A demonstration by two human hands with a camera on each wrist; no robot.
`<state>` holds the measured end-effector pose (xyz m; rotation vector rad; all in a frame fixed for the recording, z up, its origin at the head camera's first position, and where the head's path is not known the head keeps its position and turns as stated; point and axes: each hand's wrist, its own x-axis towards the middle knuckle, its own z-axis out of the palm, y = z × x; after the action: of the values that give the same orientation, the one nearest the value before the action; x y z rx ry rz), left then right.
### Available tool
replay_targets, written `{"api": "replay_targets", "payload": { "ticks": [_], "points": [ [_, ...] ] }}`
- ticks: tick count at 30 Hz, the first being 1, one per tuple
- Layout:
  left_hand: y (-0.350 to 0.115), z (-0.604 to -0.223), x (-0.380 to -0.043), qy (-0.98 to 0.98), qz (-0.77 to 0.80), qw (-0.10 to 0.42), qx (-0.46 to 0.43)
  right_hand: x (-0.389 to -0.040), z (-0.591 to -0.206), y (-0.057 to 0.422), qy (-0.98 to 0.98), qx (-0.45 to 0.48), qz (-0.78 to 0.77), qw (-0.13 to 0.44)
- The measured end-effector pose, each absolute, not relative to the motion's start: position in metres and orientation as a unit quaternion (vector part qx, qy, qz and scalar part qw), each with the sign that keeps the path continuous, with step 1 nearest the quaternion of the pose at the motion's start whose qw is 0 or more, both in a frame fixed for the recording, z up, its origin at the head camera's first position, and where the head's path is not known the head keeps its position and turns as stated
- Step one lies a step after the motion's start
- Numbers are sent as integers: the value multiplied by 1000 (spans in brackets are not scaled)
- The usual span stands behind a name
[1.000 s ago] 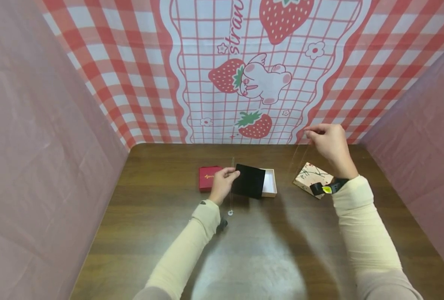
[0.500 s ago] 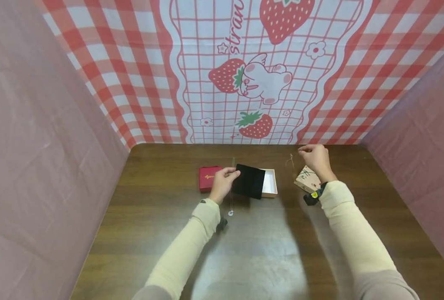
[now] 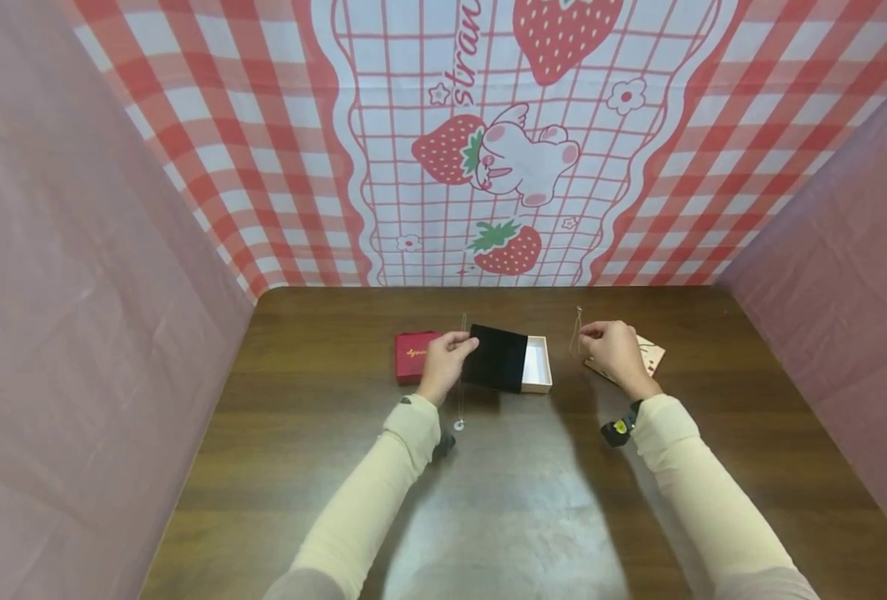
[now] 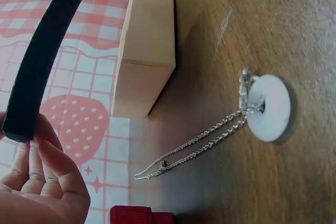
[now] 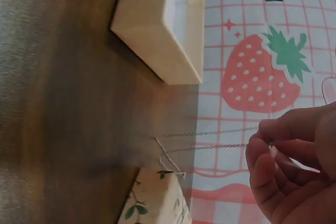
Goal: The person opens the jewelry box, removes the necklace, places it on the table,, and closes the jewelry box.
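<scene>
My left hand (image 3: pixel 443 367) pinches a thin black pad (image 3: pixel 496 358) by its left edge, tilted over an open cream box. The left wrist view shows the pad (image 4: pixel 46 61) edge-on, with fingers beneath and thumb beside it. Below that hand, a silver necklace (image 4: pixel 210 130) with a white ring-shaped pendant (image 4: pixel 278 108) lies on the table. My right hand (image 3: pixel 614 357) pinches a second fine necklace (image 5: pixel 220 146) between thumb and fingertips. Two strands run from the fingertips down to the tabletop, where the rest of the chain (image 3: pixel 578 321) lies loosely beside a floral-patterned lid.
The cream box (image 3: pixel 538 379) has a white inside and stands partly under the pad. To its left is a red box (image 3: pixel 411 354) with gold lettering. The floral lid (image 3: pixel 651 354) sits partly behind my right hand. A strawberry-print cloth (image 3: pixel 511 250) backs the wooden table (image 3: pixel 511 500).
My right hand has come down and slightly left from its raised place, lowering the chain until part of it lies on the table. My left hand and the pad stay put.
</scene>
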<state>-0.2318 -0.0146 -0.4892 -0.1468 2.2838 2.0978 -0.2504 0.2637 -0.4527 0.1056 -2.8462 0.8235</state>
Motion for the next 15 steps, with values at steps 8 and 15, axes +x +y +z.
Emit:
{"api": "replay_targets", "payload": {
  "ticks": [8,15],
  "points": [
    [-19,-485,-232,740,671,4,-47,-244,-462,262,-956,92,271,63],
    [-22,-480,-233,741,670,11,-53,-236,-470,261,-957,116,255,71]
  ]
}}
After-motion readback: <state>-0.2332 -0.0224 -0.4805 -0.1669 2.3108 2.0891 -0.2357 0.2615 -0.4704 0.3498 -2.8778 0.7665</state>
